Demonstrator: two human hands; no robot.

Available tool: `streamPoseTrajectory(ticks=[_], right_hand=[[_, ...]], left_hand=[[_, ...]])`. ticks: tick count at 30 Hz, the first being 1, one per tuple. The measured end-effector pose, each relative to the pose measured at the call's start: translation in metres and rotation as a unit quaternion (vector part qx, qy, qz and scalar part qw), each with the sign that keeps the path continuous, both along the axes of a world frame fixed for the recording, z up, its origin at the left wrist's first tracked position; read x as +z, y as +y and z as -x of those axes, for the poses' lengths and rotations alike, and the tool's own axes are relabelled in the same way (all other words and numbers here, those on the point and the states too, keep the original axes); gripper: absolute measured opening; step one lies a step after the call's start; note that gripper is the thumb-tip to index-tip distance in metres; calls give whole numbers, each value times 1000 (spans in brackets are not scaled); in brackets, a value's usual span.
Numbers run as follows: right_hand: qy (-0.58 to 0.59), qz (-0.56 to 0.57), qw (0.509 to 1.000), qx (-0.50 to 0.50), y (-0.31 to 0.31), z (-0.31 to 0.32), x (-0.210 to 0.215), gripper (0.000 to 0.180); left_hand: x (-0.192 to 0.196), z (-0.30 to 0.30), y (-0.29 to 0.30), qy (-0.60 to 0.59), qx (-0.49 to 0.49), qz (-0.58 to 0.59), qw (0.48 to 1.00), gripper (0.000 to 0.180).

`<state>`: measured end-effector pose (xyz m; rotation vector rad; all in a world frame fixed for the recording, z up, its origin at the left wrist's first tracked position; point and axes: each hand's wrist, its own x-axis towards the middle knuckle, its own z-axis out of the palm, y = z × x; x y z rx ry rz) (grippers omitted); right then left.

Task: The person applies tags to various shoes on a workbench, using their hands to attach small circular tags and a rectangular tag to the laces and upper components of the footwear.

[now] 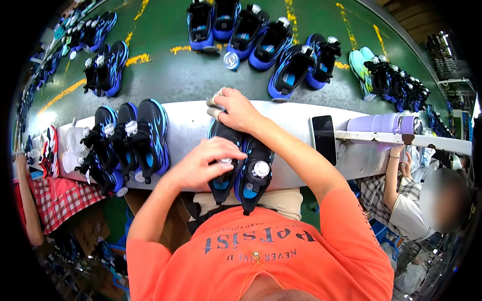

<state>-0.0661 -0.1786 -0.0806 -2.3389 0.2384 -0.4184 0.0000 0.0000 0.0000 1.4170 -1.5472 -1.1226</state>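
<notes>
Here's the silver desk (186,120), and across its near edge sits a pair of dark, blue-trimmed shoes (257,155). The left hand (213,155) spans the left shoe's middle, thumb and fingers parted; the right hand (237,110) curls by its toe, grip impossible to tell.

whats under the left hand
A black-and-blue shoe: its heel opening and part of its toe show, but whatever lies directly beneath the left hand is covered.
</notes>
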Motion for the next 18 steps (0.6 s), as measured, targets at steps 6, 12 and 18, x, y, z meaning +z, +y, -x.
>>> streamPoseTrajectory(ticks=[6, 12, 18], right_hand=[[-98, 220, 959, -153, -64, -16, 55, 30], [68, 327, 901, -278, -91, -73, 29, 47], [9, 356, 926, -127, -107, -2, 26, 30]], left_hand=[[50, 75, 45, -191, 203, 69, 958, 31], [40, 105, 24, -228, 35, -56, 971, 70], [23, 106, 35, -125, 15, 12, 992, 58]])
